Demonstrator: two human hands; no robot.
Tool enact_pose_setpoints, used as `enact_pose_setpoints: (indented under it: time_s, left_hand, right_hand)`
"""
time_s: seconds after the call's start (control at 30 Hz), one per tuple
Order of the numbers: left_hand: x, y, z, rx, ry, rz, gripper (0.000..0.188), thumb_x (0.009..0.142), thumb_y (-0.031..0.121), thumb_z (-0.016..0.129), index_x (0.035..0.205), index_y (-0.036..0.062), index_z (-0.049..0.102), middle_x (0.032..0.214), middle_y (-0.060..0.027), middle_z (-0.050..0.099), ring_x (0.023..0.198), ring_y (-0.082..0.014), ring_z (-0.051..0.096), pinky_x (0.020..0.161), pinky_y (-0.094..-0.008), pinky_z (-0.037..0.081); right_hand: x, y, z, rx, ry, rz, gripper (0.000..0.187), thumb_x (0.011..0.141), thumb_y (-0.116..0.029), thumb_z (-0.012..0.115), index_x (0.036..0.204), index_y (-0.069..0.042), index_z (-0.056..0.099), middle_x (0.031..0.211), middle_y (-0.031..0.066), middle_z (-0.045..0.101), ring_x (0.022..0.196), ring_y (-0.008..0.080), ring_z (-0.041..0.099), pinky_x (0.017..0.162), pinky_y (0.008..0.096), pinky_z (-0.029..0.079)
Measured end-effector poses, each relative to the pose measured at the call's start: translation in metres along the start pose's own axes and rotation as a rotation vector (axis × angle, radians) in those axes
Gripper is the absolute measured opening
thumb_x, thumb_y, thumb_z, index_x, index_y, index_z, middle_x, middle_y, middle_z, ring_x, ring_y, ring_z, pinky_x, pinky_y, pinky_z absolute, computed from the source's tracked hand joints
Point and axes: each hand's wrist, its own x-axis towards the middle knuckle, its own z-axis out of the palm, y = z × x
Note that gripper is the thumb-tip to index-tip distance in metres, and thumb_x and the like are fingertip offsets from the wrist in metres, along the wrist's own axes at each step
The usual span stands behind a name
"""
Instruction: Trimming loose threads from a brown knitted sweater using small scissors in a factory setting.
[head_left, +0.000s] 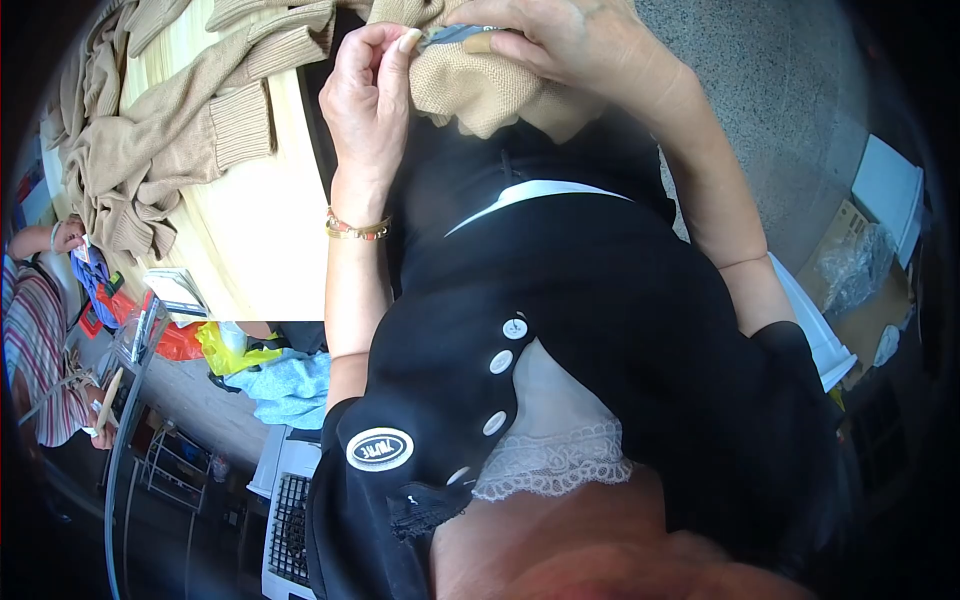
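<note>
A tan knitted garment (485,90) lies gathered over my lap at the top of the view. A small dark grey label (455,34) shows on it between my hands. My left hand (372,85) is closed in a pinch, thumb and forefinger together at the label's left end; whether a needle or thread is in the pinch is too small to tell. My right hand (570,45) grips the knit from the right, its thumb pressed beside the label. Part of the right hand's fingers is cut off by the upper edge.
Several tan knitted pieces (200,140) with ribbed cuffs lie on the pale wooden table (270,240) to my left. A person in a striped top (45,340) is at the far left. Beyond the table are coloured bags (235,350) and a keyboard (290,525). Cardboard (860,320) lies at right.
</note>
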Motion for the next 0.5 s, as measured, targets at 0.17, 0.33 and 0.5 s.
enact_pose_setpoints:
  time_s: [0.17,0.33,0.5]
  left_hand:
    - [0.0005,0.0003,-0.0001,0.015,0.003,0.007,0.012,0.097,0.011,0.065,0.103,0.0002,0.065,0.086,-0.0051,0.072,0.079,-0.0070,0.067,0.070,-0.0205,0.053]
    - [0.0018,0.0005,-0.0007,0.013,0.002,-0.009,0.012,0.098,0.011,0.065,0.103,0.0005,0.064,0.085,-0.0046,0.071,0.076,-0.0061,0.065,0.069,-0.0207,0.052]
    - [0.0004,0.0016,0.0001,-0.004,0.014,0.018,0.012,0.098,0.011,0.065,0.104,0.0010,0.063,0.085,-0.0044,0.070,0.077,-0.0058,0.064,0.069,-0.0204,0.052]
  right_hand:
    - [0.0056,-0.0042,-0.0050,0.116,-0.043,0.092,0.021,0.088,-0.024,0.063,0.099,-0.008,0.071,0.103,0.0100,0.066,0.097,0.0276,0.065,0.084,0.0368,0.051]
    - [0.0015,0.0008,-0.0024,0.150,-0.026,0.081,0.019,0.087,-0.022,0.064,0.099,-0.007,0.071,0.100,0.0106,0.066,0.096,0.0285,0.065,0.085,0.0366,0.051]
    - [0.0049,-0.0015,-0.0085,0.199,-0.082,0.122,0.020,0.087,-0.020,0.064,0.098,-0.005,0.071,0.099,0.0115,0.065,0.096,0.0292,0.065,0.086,0.0368,0.051]
